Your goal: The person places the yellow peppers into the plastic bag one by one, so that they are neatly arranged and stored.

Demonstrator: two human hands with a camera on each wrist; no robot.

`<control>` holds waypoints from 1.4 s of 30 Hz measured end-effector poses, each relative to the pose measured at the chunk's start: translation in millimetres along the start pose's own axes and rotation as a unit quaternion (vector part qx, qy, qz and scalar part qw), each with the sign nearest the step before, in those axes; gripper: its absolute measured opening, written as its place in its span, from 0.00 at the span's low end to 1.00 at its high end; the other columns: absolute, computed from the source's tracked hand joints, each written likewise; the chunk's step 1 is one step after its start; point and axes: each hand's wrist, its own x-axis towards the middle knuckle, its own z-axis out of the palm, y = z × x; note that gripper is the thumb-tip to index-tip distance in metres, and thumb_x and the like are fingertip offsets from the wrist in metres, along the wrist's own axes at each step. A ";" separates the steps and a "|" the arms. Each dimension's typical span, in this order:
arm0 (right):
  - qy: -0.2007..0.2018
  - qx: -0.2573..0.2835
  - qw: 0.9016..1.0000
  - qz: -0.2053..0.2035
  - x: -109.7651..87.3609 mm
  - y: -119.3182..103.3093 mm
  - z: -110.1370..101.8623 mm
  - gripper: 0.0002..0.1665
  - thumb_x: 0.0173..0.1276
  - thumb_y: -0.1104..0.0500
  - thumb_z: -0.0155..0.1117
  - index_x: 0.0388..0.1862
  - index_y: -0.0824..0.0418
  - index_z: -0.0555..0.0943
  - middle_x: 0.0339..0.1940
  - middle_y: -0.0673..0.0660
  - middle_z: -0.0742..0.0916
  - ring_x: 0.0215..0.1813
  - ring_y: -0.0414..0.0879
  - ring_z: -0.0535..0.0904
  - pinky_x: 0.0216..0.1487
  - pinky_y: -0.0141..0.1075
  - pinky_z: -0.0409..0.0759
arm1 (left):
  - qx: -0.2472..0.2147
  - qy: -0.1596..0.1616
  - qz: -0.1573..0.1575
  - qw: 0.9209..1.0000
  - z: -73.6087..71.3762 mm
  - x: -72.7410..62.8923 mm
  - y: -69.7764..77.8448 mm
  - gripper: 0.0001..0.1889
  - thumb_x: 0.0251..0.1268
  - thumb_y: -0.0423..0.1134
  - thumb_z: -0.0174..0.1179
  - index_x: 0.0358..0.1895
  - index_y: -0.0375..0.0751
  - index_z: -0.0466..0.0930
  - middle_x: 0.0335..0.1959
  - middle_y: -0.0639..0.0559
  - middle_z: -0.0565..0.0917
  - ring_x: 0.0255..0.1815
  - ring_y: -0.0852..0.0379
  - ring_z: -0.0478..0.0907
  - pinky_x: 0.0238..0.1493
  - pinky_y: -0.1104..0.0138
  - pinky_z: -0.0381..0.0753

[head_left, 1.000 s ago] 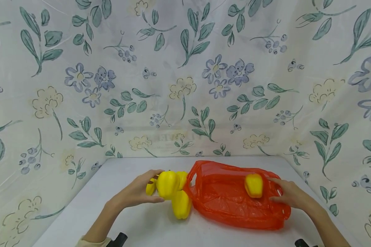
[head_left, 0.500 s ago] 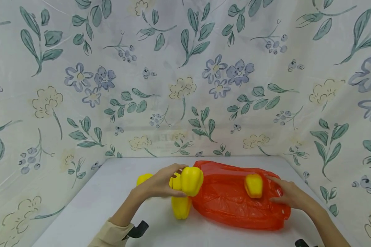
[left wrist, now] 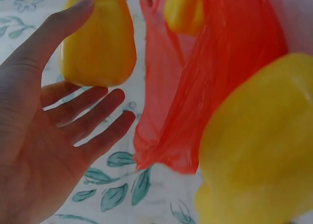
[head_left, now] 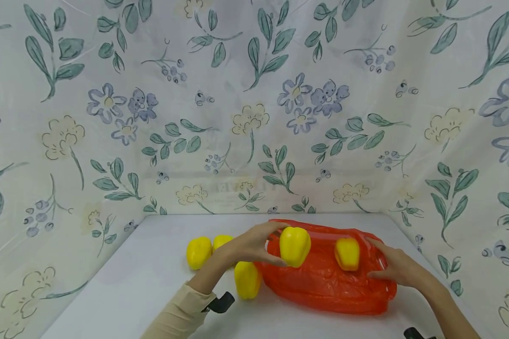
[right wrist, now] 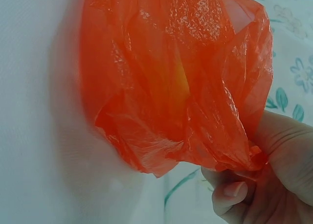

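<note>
My left hand (head_left: 256, 244) holds a yellow bell pepper (head_left: 295, 247) between thumb and fingers, over the open left end of a red plastic bag (head_left: 314, 287). In the left wrist view the thumb lies across this pepper (left wrist: 100, 43) and the other fingertips reach to its lower edge. At the bag's right end my right hand (head_left: 396, 266) grips the plastic. Close up in the right wrist view, the bag's gathered corner (right wrist: 254, 158) is pinched in that hand (right wrist: 281, 170). Another yellow pepper (head_left: 347, 254) sits inside the bag towards the right.
Three more yellow peppers stand on the white table left of the bag: one far left (head_left: 199, 253), one behind the left forearm (head_left: 222, 241), one in front (head_left: 247, 280) against the bag's edge. A flower-patterned curtain (head_left: 254, 141) hangs behind the table.
My left hand has taken a pepper from the group at left and carried it rightwards to the bag's mouth. My right hand stays at the bag's right end.
</note>
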 end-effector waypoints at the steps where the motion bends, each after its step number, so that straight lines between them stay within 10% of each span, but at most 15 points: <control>1: 0.001 0.001 1.000 -0.001 0.1 -0.1 0.2 0.60 0.47 0.51 0.81 0.75 0.62 0.58 0.60 0.67 0.80 0.50 0.51 0.80 0.44 0.44 0.88 | 0.003 -0.003 0.002 1.000 2.3 3.7 0.2 0.42 0.49 0.57 0.74 0.69 0.60 0.64 0.61 0.64 0.75 0.60 0.63 0.72 0.60 0.64 0.80; 19: -0.001 0.012 1.000 -0.011 0.9 -3.0 -0.6 0.60 0.49 0.54 0.80 0.76 0.63 0.56 0.59 0.68 0.80 0.47 0.50 0.80 0.41 0.42 0.88 | 0.046 -0.058 0.005 0.997 43.1 52.7 -19.6 0.43 0.50 0.61 0.71 0.70 0.58 0.63 0.62 0.65 0.74 0.62 0.66 0.70 0.60 0.70 0.78; 42: -0.003 0.006 1.000 0.009 0.0 -2.0 0.0 0.60 0.49 0.52 0.80 0.76 0.63 0.56 0.59 0.68 0.80 0.48 0.50 0.80 0.42 0.43 0.88 | 0.116 -0.078 -0.105 0.985 64.2 92.5 -18.6 0.45 0.49 0.64 0.70 0.70 0.55 0.64 0.61 0.61 0.76 0.60 0.62 0.70 0.61 0.67 0.77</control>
